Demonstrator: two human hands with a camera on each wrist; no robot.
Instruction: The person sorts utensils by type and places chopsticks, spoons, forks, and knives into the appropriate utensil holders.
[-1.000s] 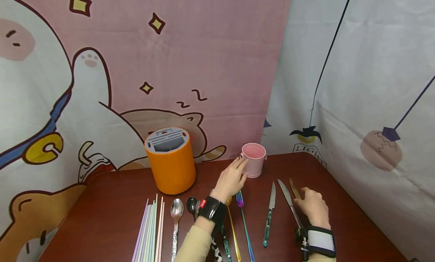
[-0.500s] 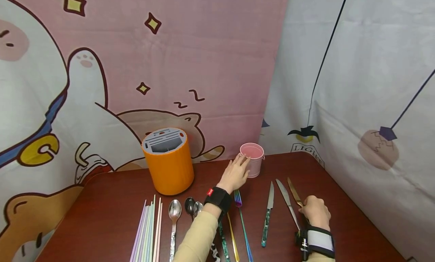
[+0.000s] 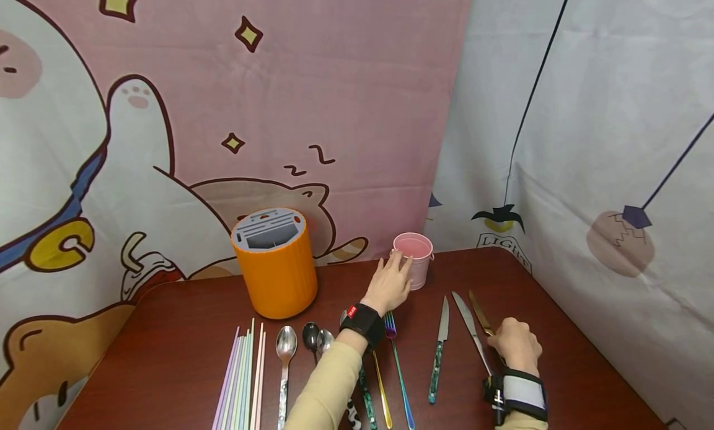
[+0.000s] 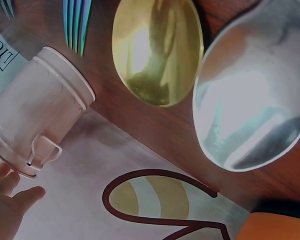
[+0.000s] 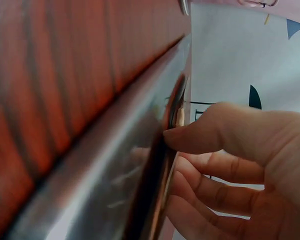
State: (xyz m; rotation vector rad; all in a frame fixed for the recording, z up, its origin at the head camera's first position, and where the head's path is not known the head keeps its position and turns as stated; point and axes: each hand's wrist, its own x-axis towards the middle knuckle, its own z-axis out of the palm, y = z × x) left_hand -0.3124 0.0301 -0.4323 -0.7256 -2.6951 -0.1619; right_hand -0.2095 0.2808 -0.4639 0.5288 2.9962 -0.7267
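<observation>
Arms: both enter from the lower edge of the head view in pale yellow sleeves (image 3: 329, 383), the left slanting up and rightward, the right nearly upright at lower right.
Left hand (image 3: 387, 285): back upward, fingers extended and slightly spread, fingertips at the near rim of a pale pink round bucket (image 3: 421, 270) with small side handles, right of centre.
Right hand (image 3: 515, 345): fingers bent, thumb and fingers pinching a slim gold-coloured metal knife (image 3: 481, 313) at lower right; the right wrist view shows the thumb against its edge.
Beside the grip: a plain silver metal knife (image 3: 471, 328), then a silver-bladed knife with a green patterned handle (image 3: 437, 362), both on the dark red-brown wood-grain table (image 3: 150, 349).
Lettering: "LIGHT" on the pale grey printed cloth (image 3: 558, 139) at right; two "z" shapes on the pink printed cloth (image 3: 362, 108) near centre.
Wristbands: black on the left, with a red tag (image 3: 352, 310) too small to read; black and white (image 3: 524, 390) on the right.
</observation>
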